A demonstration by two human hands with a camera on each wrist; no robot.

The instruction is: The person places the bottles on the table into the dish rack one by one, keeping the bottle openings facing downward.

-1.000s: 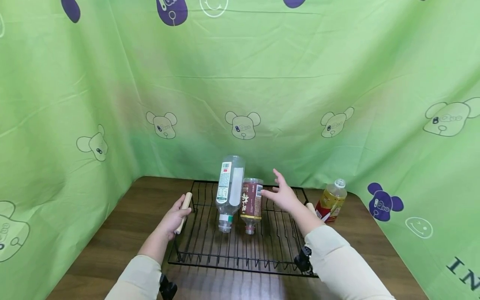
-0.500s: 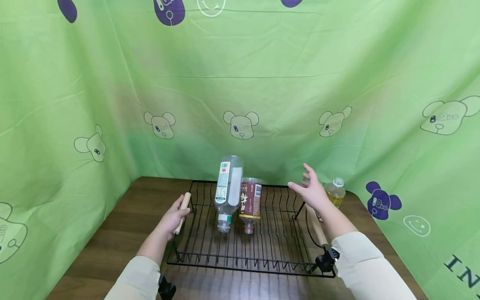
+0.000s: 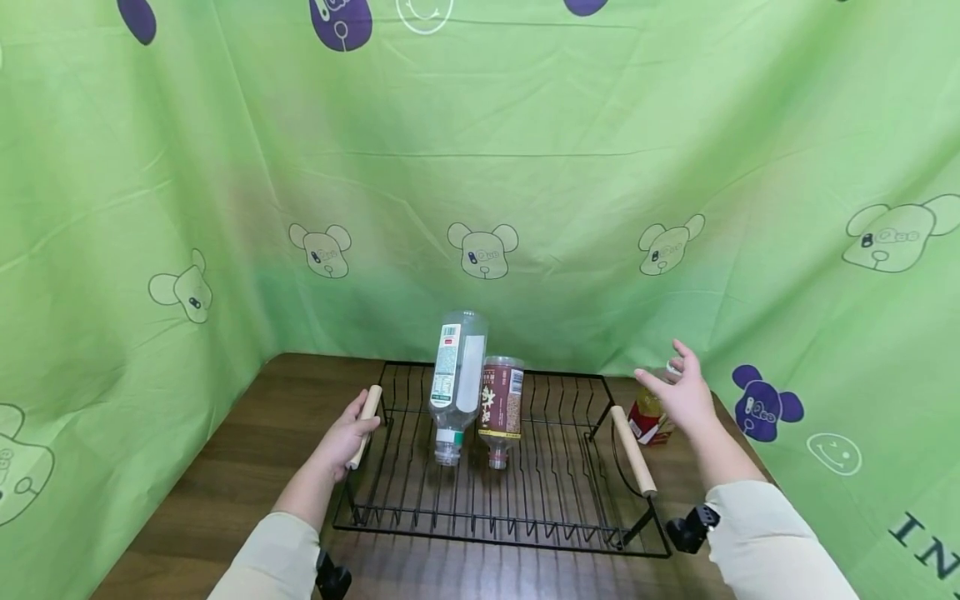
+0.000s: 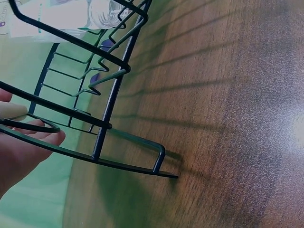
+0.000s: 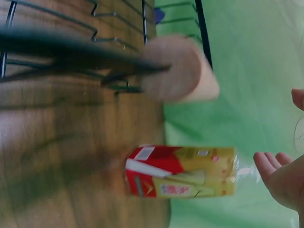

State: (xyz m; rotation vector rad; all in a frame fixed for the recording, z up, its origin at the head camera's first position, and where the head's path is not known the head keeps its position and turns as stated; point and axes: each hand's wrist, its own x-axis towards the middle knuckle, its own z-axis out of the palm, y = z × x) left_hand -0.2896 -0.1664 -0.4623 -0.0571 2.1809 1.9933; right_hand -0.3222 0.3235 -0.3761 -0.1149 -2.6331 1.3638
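A black wire dish rack [image 3: 555,537] with wooden handles stands on the table. My left hand [image 3: 345,437] holds its left handle [image 3: 366,425], thumb in front and fingers behind. Upside down and tilted in the rack are a clear bottle [image 3: 456,367] with a white-green label and a shorter bottle [image 3: 501,400] with a maroon label. My right hand [image 3: 686,402], fingers spread, is by the cap end of a bottle [image 5: 190,171] with a red-yellow label. That bottle stands upright right of the rack, partly hidden by the hand in the head view.
The rack's right handle [image 3: 633,452] rises between the rack's slots and the red-yellow bottle. A green cloth [image 3: 480,167] with bear prints hangs behind and at both sides of the brown wooden table [image 3: 225,492].
My right hand has moved right, from beside the maroon-label bottle, over the right handle, to the red-yellow bottle. My left hand keeps its hold on the left handle.
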